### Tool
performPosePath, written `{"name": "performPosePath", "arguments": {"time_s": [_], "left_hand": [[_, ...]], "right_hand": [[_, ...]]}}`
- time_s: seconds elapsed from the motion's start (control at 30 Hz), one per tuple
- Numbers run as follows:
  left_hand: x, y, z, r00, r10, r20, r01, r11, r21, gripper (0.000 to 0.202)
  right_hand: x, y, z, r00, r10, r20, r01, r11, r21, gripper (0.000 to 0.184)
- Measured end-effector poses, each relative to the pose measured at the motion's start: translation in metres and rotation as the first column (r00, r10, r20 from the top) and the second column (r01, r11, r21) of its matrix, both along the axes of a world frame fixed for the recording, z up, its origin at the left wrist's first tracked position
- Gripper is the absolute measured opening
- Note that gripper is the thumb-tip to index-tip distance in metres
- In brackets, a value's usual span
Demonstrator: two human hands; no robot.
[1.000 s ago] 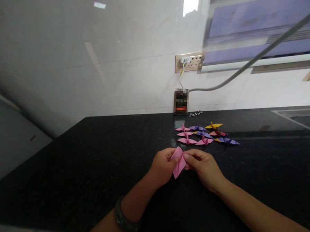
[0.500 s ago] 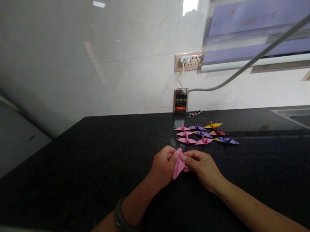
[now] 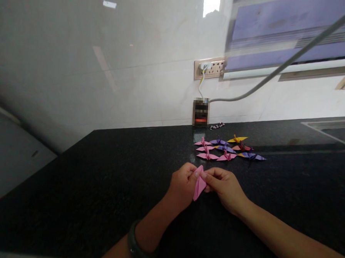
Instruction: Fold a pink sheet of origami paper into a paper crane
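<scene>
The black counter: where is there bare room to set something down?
The widest bare patch of counter lies between the left hand and the counter's left edge; another, right of the paper cranes, beyond the right forearm. Crowded: just beyond the right hand, where cranes cluster.

Glossy pale tiled wall [image 3: 128,88] with bright reflections; beige socket panel [image 3: 216,69], white plug [image 3: 205,66] in it; purple panel [image 3: 259,25] upper right, grey cable [image 3: 310,46] crossing; dark speckled countertop [image 3: 101,167] below, grey surface [image 3: 9,147] far left
</scene>
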State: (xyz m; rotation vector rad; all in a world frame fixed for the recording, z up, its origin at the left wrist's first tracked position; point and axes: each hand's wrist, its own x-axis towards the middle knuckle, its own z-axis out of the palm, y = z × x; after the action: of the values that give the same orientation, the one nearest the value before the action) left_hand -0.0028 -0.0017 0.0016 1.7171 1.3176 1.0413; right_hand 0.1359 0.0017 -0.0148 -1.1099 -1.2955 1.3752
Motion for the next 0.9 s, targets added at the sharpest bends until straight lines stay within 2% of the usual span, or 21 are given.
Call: {"name": "performPosePath", "arguments": {"time_s": [0.17,0.27,0.33,0.47,0.73,0.9], "left_hand": [[0.0017,0.0010,-0.0060,0.986,-0.044,0.159,0.055,0.996,-0.070,0.021],[0.0024,0.0008,-0.0065,0.946,-0.101,0.308,0.154,0.976,-0.156,0.029],[0.0026,0.0007,-0.0059,0.928,-0.123,0.352,0.202,0.959,-0.197,0.034],[0.0024,0.0013,-0.0051,0.941,-0.111,0.318,0.181,0.963,-0.199,0.027],[-0.0014,0.0036,-0.0098,0.976,-0.103,0.191,0.136,0.977,-0.165,0.025],[-0.0010,0.0034,-0.0087,0.971,-0.112,0.209,0.156,0.965,-0.211,0.030]], "right_hand": [[0.0004,0.0014,-0.0015,0.999,-0.036,-0.009,0.037,0.999,0.026,0.028],[0.0012,0.0027,-0.0014,0.998,-0.059,-0.006,0.059,0.997,0.059,0.027],[0.0017,0.0029,-0.0006,0.998,-0.063,0.012,0.062,0.996,0.071,0.026],[0.0021,0.0028,0.0019,0.999,-0.028,0.043,0.024,0.995,0.092,0.024],[0.0055,0.0052,0.0033,1.000,0.024,-0.021,-0.021,0.991,0.133,0.025],[0.0085,0.0066,0.0057,0.994,0.088,0.068,-0.097,0.984,0.152,0.025]]}}
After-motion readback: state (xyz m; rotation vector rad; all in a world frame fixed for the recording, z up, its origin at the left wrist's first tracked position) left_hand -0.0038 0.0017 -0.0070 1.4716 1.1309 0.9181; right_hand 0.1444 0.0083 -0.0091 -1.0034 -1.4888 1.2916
